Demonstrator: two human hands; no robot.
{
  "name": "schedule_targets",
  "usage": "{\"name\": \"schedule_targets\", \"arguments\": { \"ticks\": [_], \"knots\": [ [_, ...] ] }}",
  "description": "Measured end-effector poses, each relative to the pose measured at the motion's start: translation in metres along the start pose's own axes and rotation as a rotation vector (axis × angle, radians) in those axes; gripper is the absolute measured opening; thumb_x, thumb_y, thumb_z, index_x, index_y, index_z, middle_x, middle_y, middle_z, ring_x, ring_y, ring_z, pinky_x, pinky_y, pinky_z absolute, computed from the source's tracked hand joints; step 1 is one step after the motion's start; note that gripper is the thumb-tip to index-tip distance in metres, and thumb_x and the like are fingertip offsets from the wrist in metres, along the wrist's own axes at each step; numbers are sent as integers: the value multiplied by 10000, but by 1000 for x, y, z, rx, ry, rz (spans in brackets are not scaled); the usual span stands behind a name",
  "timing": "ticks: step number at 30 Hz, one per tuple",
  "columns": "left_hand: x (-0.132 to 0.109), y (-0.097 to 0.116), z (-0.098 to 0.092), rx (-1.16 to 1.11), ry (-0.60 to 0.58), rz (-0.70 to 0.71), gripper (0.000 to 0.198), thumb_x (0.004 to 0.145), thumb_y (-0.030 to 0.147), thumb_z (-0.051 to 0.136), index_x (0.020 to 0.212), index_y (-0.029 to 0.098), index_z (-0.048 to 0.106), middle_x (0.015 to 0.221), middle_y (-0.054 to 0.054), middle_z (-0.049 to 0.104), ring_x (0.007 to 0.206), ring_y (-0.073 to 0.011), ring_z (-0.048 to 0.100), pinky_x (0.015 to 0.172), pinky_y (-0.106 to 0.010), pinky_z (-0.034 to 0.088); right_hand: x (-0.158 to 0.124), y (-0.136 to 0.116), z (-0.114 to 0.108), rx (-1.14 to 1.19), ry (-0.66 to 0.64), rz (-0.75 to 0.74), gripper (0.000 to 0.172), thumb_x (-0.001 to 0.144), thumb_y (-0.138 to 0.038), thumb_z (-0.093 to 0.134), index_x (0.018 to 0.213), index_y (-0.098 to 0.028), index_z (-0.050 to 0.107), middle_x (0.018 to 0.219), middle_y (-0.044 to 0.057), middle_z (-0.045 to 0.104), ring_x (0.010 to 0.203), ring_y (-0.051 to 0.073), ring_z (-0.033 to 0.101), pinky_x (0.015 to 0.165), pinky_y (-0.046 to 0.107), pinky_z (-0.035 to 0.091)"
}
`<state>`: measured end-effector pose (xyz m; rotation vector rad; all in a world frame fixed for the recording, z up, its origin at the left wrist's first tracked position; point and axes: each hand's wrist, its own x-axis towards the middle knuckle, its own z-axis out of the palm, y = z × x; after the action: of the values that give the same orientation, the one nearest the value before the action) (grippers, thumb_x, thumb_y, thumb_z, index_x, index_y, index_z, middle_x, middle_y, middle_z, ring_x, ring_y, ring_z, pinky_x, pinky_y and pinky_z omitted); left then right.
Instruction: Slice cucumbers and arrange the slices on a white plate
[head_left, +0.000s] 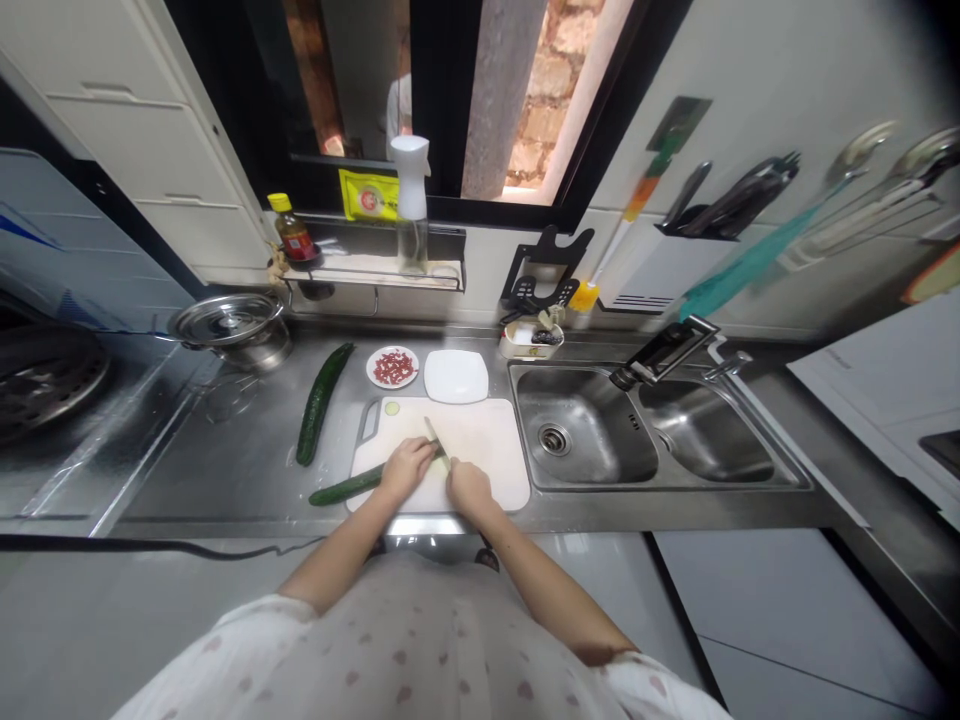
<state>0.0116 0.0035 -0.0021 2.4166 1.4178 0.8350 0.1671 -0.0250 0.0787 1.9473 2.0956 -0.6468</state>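
Observation:
A long green cucumber (346,488) lies across the left edge of a white cutting board (480,440). My left hand (405,467) is closed over the cucumber's right end and holds it down on the board. My right hand (469,487) grips the handle of a knife (436,441) whose blade angles up and left, its edge at the cucumber beside my left fingers. A single cucumber slice (391,408) lies at the board's far left corner.
A second whole cucumber (318,402) lies on the steel counter to the left. Behind the board are a small plate of red pieces (392,367) and an empty white plate (456,376). A double sink (645,430) is to the right, a lidded pot (229,325) at far left.

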Motion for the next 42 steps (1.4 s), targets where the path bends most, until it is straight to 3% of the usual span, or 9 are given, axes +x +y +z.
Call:
{"name": "schedule_targets", "arguments": {
  "ticks": [5, 21, 32, 42],
  "knots": [
    [0, 1, 0, -6, 5, -6, 231, 926, 259, 472, 1021, 226, 680, 1018, -68, 632, 926, -178, 558, 834, -325, 482, -6, 5, 3, -9, -24, 10, 334, 905, -125, 345, 1151, -118, 570, 985, 162, 678, 991, 219, 640, 784, 284, 461],
    [0, 0, 0, -9, 0, -9, 233, 918, 245, 485, 1057, 232, 671, 1055, -68, 628, 956, -183, 555, 851, -329, 482, 19, -9, -4, 15, 40, -30, 347, 909, -115, 333, 1152, -100, 580, 993, 176, 683, 988, 222, 645, 786, 291, 466],
    [0, 0, 0, -9, -7, -11, 220, 915, 239, 490, 1036, 227, 674, 1036, -68, 632, 933, -184, 557, 832, -325, 481, 4, 3, 7, 2, 33, -10, 341, 925, -132, 315, 1115, -114, 599, 954, 167, 688, 964, 220, 653, 777, 289, 472],
    [0, 1, -1, -7, -13, -25, 232, 920, 240, 477, 1039, 228, 676, 1055, -66, 632, 966, -185, 556, 858, -326, 481, 15, -2, 5, -3, 47, -51, 342, 903, -95, 337, 1134, -98, 590, 981, 169, 686, 960, 219, 655, 776, 286, 475]
  ]
}}
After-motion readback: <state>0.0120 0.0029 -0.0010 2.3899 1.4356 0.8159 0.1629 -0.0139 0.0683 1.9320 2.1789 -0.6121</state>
